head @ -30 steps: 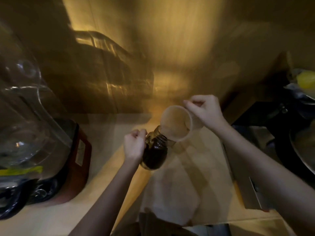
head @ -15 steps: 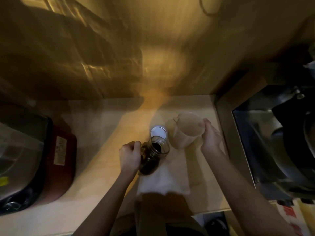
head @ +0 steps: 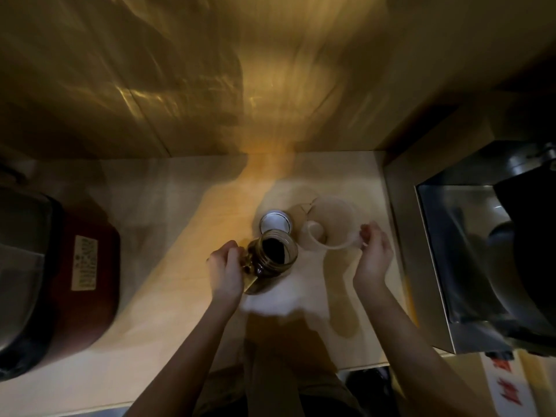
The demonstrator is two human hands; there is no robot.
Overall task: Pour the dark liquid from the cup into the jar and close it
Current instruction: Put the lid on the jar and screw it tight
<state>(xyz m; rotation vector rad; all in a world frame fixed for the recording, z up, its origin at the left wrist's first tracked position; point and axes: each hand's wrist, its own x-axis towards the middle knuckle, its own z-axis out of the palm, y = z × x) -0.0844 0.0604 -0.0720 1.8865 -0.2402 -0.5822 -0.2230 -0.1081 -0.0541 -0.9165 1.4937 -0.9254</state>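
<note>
Dim yellow light falls over a pale wooden counter [head: 156, 296] set against a wood-panelled wall. At its left edge sits a dark red appliance [head: 81, 284] with a label, only partly in frame; at the right, a steel-sided unit [head: 451, 266] holds something dark that is cut off and hard to identify.

Near the middle stands the glass jar [head: 272, 260], its mouth open and dark liquid showing inside. The left hand [head: 225, 272] has its grip closed around the jar's side, steadying it. Just right of the jar the clear plastic cup [head: 331, 227] stands upright on the counter and looks empty, so the pouring appears finished. The right hand [head: 373, 257] is beside the cup; its fingers seem loosened at the handle, though blur keeps me from telling whether they touch it. Just behind the jar lies the white lid [head: 275, 222].

What remains, by my reading, is the closing: the right hand needs to reach past the cup for the lid, seat it square on the threads and turn it while the left keeps the jar steady.

How full the jar is cannot be judged; motion blur softens the hands and the wall.
</note>
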